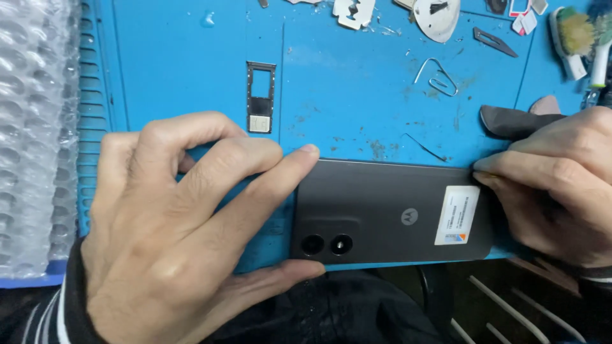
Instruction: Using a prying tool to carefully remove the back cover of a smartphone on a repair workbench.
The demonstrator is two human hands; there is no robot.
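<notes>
A dark grey phone [382, 210] lies face down on the blue work mat [357, 83], back cover up, with two camera lenses at its left end and a white sticker near its right end. My left hand [172, 229] clamps the phone's left end, index finger on the top corner and thumb under the bottom edge. My right hand [561, 191] presses its fingertips against the phone's right edge and holds a thin dark pick-like tool [510, 121] that sticks out to the left above the fingers.
A card tray [260, 97] lies on the mat above my left hand. A bent paper clip [437, 78], a thin wire, a blade [494, 41], metal scraps and brushes [577, 38] sit along the top. Bubble wrap [35, 134] lies at the left.
</notes>
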